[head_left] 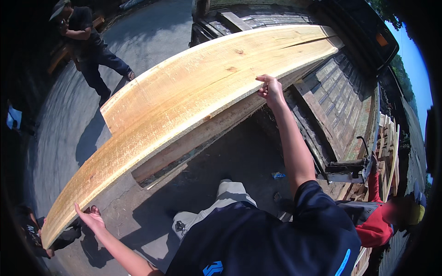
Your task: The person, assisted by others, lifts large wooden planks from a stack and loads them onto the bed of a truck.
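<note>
A long, wide, pale wooden plank point(184, 87) stretches slantwise across the view, from the lower left up to the truck bed at the upper right. Its far end has a dark crack, and a step is cut in its left edge. My right hand point(270, 89) grips the near edge around the middle, thumb side up and the other fingers curled in. Farther left, my left hand point(93, 219) is at the same edge, palm turned up and fingers apart, one digit touching the wood. Beneath the plank, a thick timber point(193, 138) shows partly.
The slatted truck bed point(336, 96) lies at upper right. A person in dark clothes point(94, 46) stands beyond the plank. Another person point(34, 230) is by its lower-left end, and one in a red sleeve point(375, 227) is at right beside stacked wood strips point(389, 152).
</note>
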The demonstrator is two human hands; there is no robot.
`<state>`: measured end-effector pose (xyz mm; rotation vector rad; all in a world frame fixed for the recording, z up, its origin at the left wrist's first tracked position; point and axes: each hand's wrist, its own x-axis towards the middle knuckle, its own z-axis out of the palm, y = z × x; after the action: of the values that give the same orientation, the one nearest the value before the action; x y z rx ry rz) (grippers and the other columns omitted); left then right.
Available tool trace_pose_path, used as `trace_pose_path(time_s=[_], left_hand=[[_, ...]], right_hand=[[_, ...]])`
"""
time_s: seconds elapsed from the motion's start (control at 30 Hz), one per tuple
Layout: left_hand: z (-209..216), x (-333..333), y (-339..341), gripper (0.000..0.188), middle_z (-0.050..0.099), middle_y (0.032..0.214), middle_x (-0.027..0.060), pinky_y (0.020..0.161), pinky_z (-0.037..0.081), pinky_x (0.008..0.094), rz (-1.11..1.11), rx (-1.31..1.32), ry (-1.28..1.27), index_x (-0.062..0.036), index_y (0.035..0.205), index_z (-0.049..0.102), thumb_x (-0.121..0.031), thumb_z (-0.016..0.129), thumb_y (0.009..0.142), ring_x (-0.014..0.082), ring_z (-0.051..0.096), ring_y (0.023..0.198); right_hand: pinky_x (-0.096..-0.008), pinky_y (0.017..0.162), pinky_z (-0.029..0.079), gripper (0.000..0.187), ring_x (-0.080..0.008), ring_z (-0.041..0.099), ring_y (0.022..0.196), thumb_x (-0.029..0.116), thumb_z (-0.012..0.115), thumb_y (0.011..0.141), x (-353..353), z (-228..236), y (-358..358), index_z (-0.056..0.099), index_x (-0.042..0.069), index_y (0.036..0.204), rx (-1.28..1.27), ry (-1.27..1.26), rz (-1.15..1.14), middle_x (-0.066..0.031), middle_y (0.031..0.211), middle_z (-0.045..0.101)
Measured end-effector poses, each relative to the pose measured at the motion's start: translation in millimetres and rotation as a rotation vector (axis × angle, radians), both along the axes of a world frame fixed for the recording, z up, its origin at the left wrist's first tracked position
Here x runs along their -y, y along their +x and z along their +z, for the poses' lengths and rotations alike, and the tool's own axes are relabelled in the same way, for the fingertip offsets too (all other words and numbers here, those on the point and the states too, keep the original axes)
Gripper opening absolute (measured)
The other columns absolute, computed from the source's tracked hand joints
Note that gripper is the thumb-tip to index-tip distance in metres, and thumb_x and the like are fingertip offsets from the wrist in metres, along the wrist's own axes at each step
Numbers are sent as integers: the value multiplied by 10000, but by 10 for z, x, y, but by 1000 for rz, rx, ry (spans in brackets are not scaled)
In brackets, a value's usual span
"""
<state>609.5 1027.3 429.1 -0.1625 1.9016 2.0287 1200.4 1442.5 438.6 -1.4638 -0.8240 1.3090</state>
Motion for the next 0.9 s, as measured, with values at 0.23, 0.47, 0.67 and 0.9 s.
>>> trace_pose_path(time_s=[0.23, 0.47, 0.67, 0.9], left_hand=[[-94, -252, 1289, 439, 339, 495, -56, 314, 202, 221, -85, 82, -99, -153, 826, 528, -590, 533, 871, 58, 289, 339], [-481, -212, 2297, 580, 252, 444, -48, 295, 114, 230, -172, 212, -266, -185, 553, 333, -617, 455, 920, 65, 192, 308], [-477, 251, 3230, 592, 287, 455, -50, 302, 117, 222, -55, 311, -310, -185, 586, 369, -688, 420, 893, 84, 253, 300], [-631, -401, 3825, 459, 432, 670, -46, 360, 239, 188, 60, 42, -292, -150, 984, 511, -601, 445, 933, 44, 364, 432]], right_hand=[[-269, 494, 415, 294, -114, 420, 515, 219, 616, 805, -991, -281, 1496, 695, 20, 1005, 15, -112, -126, -32, 708, 556], [-289, 487, 368, 358, -114, 474, 552, 404, 708, 758, -1556, -672, 2631, 709, 85, 919, 305, -209, -328, -42, 838, 672], [-348, 487, 264, 594, -121, 309, 485, 453, 605, 883, -1814, 107, 4064, 429, 8, 531, 933, 213, -203, -36, 485, 329], [-369, 687, 425, 203, -243, 531, 781, 226, 561, 914, -1770, -108, 3648, 556, 28, 870, 1179, 374, 252, -99, 886, 534]])
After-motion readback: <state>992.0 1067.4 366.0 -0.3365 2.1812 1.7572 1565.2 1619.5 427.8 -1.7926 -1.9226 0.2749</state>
